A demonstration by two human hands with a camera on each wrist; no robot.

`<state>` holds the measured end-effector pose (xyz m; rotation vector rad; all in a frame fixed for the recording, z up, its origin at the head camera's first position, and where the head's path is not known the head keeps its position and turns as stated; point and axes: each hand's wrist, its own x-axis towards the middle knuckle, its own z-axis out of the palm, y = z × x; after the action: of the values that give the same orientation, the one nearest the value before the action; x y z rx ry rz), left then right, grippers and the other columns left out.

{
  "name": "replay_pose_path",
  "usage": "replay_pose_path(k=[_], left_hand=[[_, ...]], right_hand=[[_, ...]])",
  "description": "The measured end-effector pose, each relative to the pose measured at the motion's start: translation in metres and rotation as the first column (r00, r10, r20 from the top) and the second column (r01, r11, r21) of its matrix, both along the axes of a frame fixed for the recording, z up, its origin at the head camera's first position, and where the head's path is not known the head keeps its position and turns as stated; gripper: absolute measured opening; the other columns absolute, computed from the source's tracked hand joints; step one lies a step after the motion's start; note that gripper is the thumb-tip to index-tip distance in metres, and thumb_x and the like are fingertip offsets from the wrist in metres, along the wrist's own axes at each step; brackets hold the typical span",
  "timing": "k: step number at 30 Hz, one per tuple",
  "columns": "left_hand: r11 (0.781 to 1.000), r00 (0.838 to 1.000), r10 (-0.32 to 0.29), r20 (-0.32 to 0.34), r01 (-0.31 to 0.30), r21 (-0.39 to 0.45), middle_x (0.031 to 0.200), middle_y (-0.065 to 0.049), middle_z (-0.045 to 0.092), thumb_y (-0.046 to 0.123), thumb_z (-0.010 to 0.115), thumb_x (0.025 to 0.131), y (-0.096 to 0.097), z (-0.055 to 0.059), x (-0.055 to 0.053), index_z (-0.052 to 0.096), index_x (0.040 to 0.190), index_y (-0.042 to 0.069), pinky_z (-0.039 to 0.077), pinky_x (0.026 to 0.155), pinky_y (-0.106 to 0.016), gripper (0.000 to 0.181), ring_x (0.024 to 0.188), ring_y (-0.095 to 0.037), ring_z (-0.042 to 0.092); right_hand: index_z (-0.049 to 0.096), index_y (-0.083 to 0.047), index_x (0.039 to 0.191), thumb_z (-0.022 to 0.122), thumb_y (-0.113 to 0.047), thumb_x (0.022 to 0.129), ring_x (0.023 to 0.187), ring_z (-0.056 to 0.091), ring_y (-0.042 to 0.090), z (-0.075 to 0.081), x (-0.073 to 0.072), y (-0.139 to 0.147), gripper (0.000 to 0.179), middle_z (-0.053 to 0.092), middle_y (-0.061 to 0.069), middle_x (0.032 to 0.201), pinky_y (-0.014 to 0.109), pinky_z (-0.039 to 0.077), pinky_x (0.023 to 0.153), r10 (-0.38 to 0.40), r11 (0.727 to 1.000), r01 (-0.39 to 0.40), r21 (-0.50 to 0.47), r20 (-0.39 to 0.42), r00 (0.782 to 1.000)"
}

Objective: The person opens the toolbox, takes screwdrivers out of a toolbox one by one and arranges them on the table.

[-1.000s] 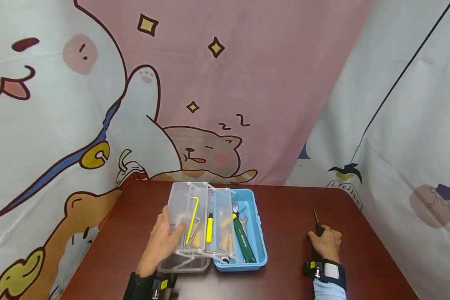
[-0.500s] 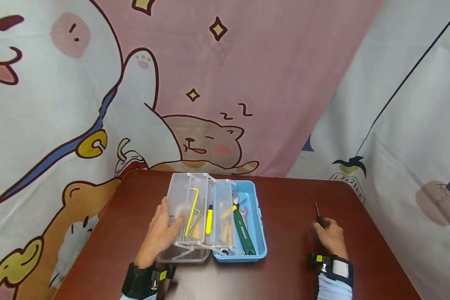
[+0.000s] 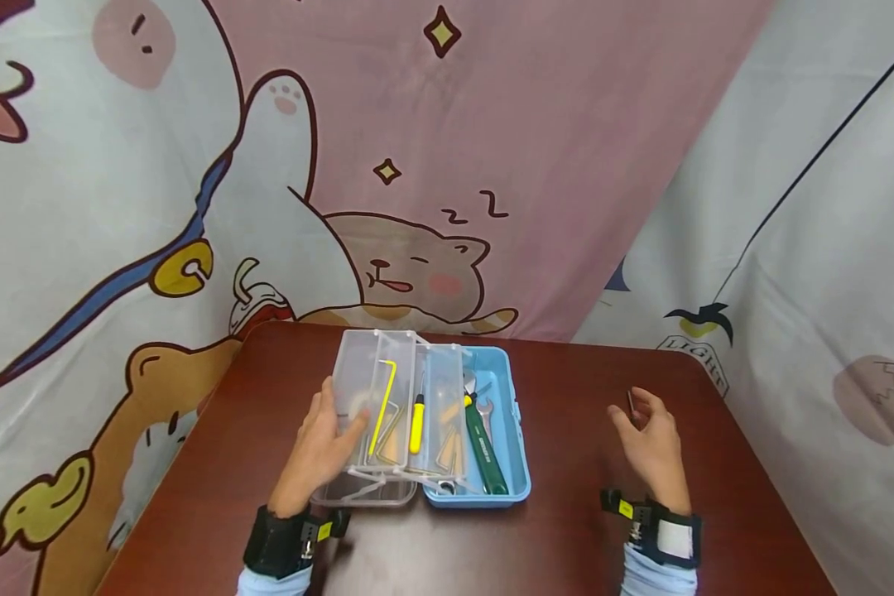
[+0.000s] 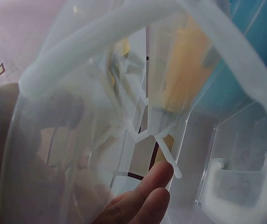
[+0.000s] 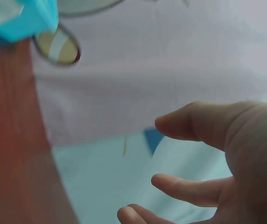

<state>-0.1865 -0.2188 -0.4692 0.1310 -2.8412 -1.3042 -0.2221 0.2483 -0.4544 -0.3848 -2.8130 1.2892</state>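
My left hand (image 3: 319,451) holds the left side of a clear plastic tray (image 3: 353,364), its thumb lying across it. Up close, fingertips (image 4: 159,177) show beside the see-through plastic. The tray belongs to a blue toolbox (image 3: 520,472). Inside the trays are a yellow hex key (image 3: 382,406), metal hex keys and a yellow-handled screwdriver (image 3: 417,426). The blue base holds a green-handled tool (image 3: 487,455) and a wrench (image 3: 486,410). At the right, my right hand (image 3: 656,451) has its thumb and fingers apart, gripping nothing. A thin dark screwdriver shaft (image 3: 630,403) shows beside its fingers; the rest is hidden.
The toolbox's clear lid (image 3: 365,494) lies folded out at the left, under the trays. Everything stands on a dark red-brown table (image 3: 566,530). A cartoon-printed cloth (image 3: 536,165) hangs behind the table's far edge.
My right hand has let go of the black-handled screwdriver, its thumb and fingers spreading apart. The left hand keeps its place on the tray. The head view has tilted up slightly.
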Motion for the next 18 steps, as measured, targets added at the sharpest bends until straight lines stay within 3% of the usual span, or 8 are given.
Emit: replay_pose_path(k=[9, 14, 18], left_hand=[[1.0, 1.0, 0.001, -0.008, -0.001, 0.02, 0.159, -0.029, 0.033, 0.032, 0.063, 0.105, -0.002, 0.001, 0.003, 0.004, 0.168, 0.001, 0.052, 0.104, -0.066, 0.091, 0.129, -0.047, 0.053], [0.999, 1.0, 0.009, -0.022, -0.008, 0.031, 0.158, -0.028, 0.034, 0.033, 0.064, 0.104, -0.001, 0.002, 0.003, 0.005, 0.168, 0.002, 0.053, 0.102, -0.064, 0.092, 0.128, -0.046, 0.054], [0.999, 1.0, 0.005, 0.009, -0.005, 0.047, 0.16, -0.026, 0.033, 0.035, 0.063, 0.105, 0.0, 0.002, 0.001, 0.003, 0.169, 0.005, 0.054, 0.102, -0.061, 0.093, 0.128, -0.044, 0.054]], right_hand=[[0.044, -0.009, 0.156, 0.066, -0.03, 0.104, 0.139, 0.049, 0.044, 0.021, 0.007, -0.058, 0.06, 0.05, 0.026, 0.151, 0.068, 0.043, 0.107, 0.14, 0.99, -0.141, 0.009, -0.183, 0.973], [0.045, -0.009, 0.155, 0.07, -0.027, 0.102, 0.137, 0.051, 0.041, 0.019, 0.007, -0.092, 0.061, 0.051, 0.023, 0.149, 0.066, 0.046, 0.106, 0.243, 0.969, -0.246, 0.016, -0.209, 0.947], [0.047, -0.011, 0.155, 0.072, -0.03, 0.101, 0.135, 0.054, 0.038, 0.016, 0.009, -0.12, 0.061, 0.053, 0.02, 0.147, 0.064, 0.049, 0.105, 0.322, 0.946, -0.32, 0.038, -0.178, 0.93]])
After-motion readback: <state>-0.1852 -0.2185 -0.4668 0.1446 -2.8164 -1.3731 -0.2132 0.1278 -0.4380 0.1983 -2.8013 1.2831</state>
